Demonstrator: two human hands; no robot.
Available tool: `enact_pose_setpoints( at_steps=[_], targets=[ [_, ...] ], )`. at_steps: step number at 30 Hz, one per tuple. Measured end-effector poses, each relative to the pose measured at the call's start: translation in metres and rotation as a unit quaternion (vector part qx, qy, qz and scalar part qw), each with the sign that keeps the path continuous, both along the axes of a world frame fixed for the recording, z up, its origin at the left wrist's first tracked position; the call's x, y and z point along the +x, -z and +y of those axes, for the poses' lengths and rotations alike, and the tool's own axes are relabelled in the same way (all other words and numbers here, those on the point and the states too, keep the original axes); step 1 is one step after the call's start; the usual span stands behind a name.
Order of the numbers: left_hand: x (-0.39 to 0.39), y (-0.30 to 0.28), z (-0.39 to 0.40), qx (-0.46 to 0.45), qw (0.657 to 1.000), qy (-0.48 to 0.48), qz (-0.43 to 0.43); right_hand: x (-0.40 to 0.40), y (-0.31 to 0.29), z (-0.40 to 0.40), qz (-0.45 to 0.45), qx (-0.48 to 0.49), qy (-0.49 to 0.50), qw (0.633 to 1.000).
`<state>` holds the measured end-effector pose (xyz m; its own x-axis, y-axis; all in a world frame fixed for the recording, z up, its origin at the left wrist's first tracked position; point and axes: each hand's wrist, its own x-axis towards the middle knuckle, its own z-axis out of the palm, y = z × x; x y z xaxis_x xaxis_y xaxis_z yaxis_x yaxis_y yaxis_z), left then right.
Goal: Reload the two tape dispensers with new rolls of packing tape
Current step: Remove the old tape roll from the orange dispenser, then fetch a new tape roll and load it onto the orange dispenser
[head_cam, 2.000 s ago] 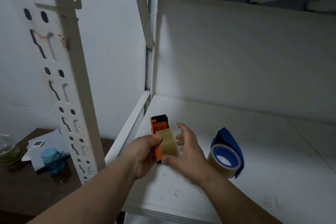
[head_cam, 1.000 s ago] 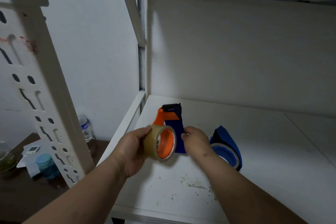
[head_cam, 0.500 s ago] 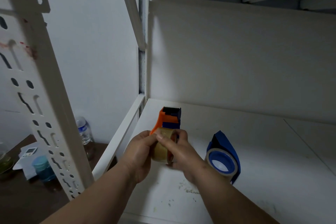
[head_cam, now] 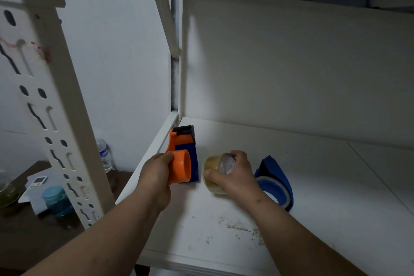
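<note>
An orange and blue tape dispenser [head_cam: 182, 159] is held just above the white shelf [head_cam: 324, 186] by my left hand [head_cam: 155, 173], which grips its left side. Its orange hub is bare. Just right of it, my right hand [head_cam: 235, 175] holds a roll of clear packing tape [head_cam: 214, 169], apart from the dispenser. Behind my right wrist a blue tape dispenser [head_cam: 276, 180] lies on the shelf with a clear roll around its blue hub.
A perforated white upright [head_cam: 51, 101] of the shelving rack stands at the left. Below it, a dark table [head_cam: 29, 237] carries a plastic water bottle [head_cam: 105, 157], a blue-lidded jar [head_cam: 56, 199] and papers. Scuff marks dot the shelf's front part.
The clear tape roll has come off the orange hub. My right hand has carried it to the right, while my left hand still holds the orange dispenser.
</note>
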<state>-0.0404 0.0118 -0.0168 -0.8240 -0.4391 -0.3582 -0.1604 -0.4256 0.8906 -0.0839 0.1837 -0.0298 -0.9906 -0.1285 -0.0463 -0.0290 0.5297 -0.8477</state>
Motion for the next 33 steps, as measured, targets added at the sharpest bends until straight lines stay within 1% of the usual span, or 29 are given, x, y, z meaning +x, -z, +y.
enact_pose_setpoints(
  at_steps=[1,3,6,8,13,18,19,21,24,27,30,33],
  targets=[
    [0.001,-0.001,0.001,-0.008,1.0,-0.001,-0.003,0.0,0.001,-0.001,0.03,0.06,-0.017,0.998],
    [0.003,-0.001,0.003,-0.024,1.0,-0.003,-0.008,0.0,0.001,-0.001,0.073,0.173,-0.052,0.981],
    [0.007,-0.003,0.005,-0.033,0.999,-0.006,-0.015,-0.007,0.002,0.0,0.097,0.289,-0.087,0.948],
    [0.01,-0.004,0.005,-0.036,0.999,-0.004,-0.017,-0.014,0.004,0.0,0.1,0.325,-0.101,0.935],
    [0.017,-0.004,0.002,-0.036,0.999,0.006,-0.01,-0.031,0.013,-0.001,0.097,0.355,-0.117,0.922],
    [0.02,-0.004,0.0,-0.02,1.0,0.003,-0.007,-0.039,0.026,-0.003,0.102,0.417,-0.15,0.891],
    [0.02,-0.003,0.0,-0.02,1.0,0.003,-0.007,-0.04,0.028,-0.004,0.099,0.419,-0.153,0.889],
    [0.019,-0.003,-0.001,-0.018,1.0,0.0,-0.009,-0.038,0.032,-0.006,0.088,0.404,-0.143,0.899],
    [0.017,-0.003,0.0,-0.02,1.0,-0.008,-0.01,-0.037,0.03,-0.012,0.12,0.35,-0.106,0.923],
    [0.014,-0.006,0.005,-0.03,0.999,-0.013,0.001,-0.035,0.019,-0.018,0.137,0.257,-0.06,0.955],
    [0.012,-0.015,0.013,-0.055,0.998,-0.014,0.031,-0.032,0.008,-0.021,0.114,0.177,-0.04,0.977],
    [0.009,-0.03,0.025,-0.067,0.995,-0.008,0.073,-0.031,-0.002,-0.017,0.062,0.062,-0.027,0.996]
  ],
)
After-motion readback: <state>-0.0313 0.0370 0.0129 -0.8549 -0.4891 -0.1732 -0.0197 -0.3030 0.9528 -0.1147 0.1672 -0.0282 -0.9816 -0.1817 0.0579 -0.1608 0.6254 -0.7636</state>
